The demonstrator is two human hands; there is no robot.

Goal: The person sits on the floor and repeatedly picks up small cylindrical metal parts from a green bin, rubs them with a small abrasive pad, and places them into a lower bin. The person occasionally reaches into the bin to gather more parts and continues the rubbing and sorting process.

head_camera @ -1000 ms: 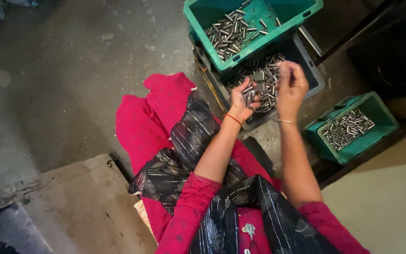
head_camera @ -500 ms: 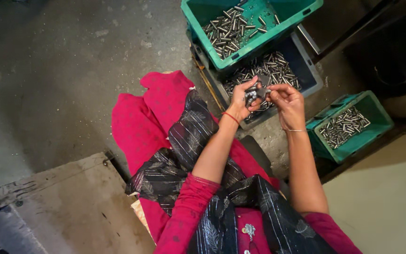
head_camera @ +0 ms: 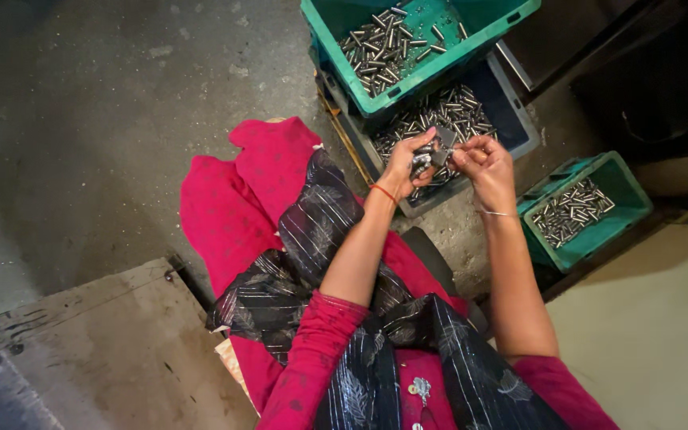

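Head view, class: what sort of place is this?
Probably a small workshop floor. Green crates and a dark tray hold small metal pins; both hands work over bare concrete floor.

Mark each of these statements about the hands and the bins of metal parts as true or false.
1. Both hands meet over the dark tray of metal pins. True.
2. The left hand is empty. False: it holds a bunch of small metal parts.
3. Three containers hold metal pins. True: the large green crate, the dark tray, the small green crate.
4. The right hand rests inside the small green crate. False: it is raised beside the left hand.
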